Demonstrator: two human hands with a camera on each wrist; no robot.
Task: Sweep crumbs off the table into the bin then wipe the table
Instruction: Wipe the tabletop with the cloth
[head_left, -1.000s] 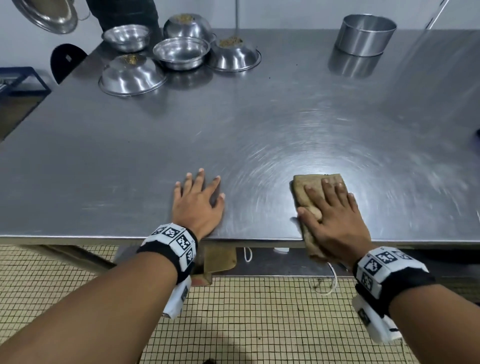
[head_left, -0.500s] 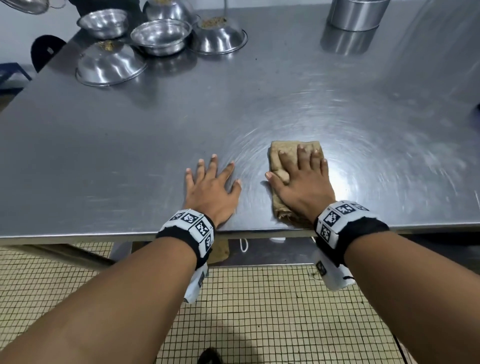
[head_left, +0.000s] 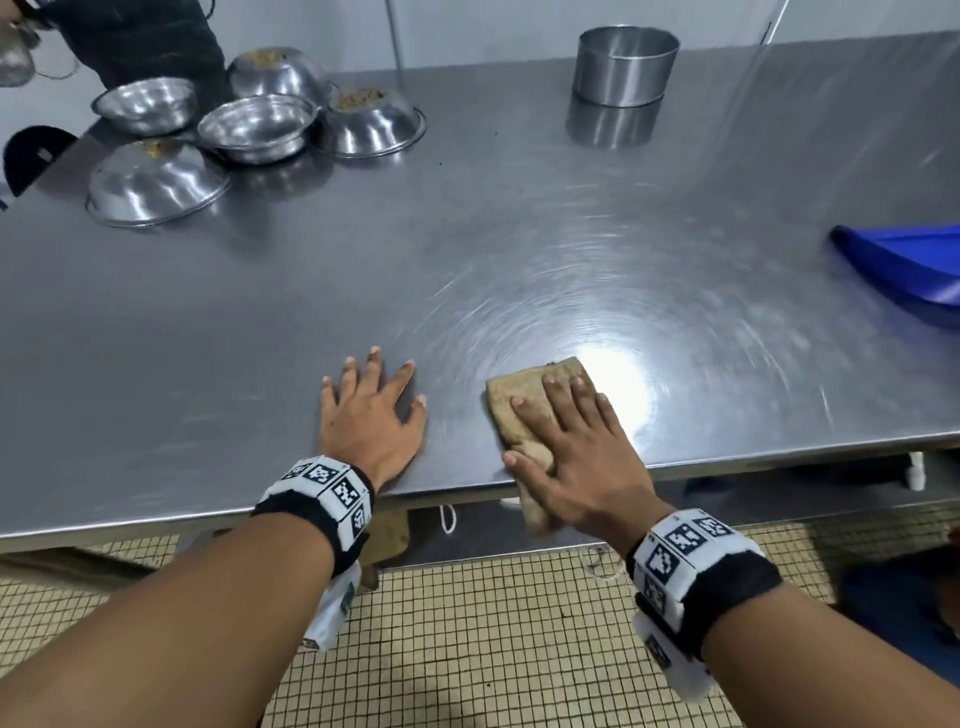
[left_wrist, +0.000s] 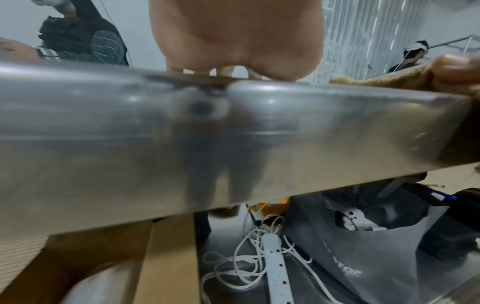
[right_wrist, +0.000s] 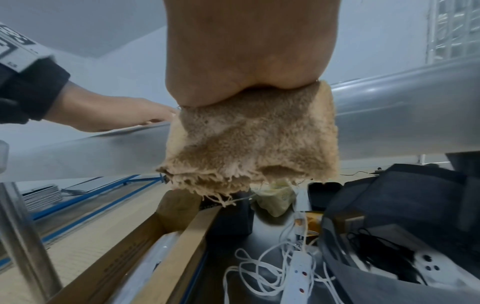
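A folded tan cloth (head_left: 522, 400) lies at the near edge of the steel table (head_left: 467, 249), its frayed end (right_wrist: 249, 152) hanging over the rim. My right hand (head_left: 563, 436) presses flat on the cloth with straight fingers. My left hand (head_left: 371, 410) rests palm-down on the bare steel beside it, fingers spread. In the left wrist view the left hand's palm (left_wrist: 233, 39) sits above the table's front rim (left_wrist: 207, 144). No crumbs show near the hands.
Several steel bowls (head_left: 249, 124), some holding brown bits, stand at the far left. A steel round container (head_left: 626, 65) stands at the back. A blue dustpan (head_left: 904, 265) lies at the right edge. Under the table lie a power strip (right_wrist: 298, 273) and bags.
My right hand slid the cloth left toward the left hand, then back toward the near edge, so more of the cloth overhangs. The left hand stayed flat in place.
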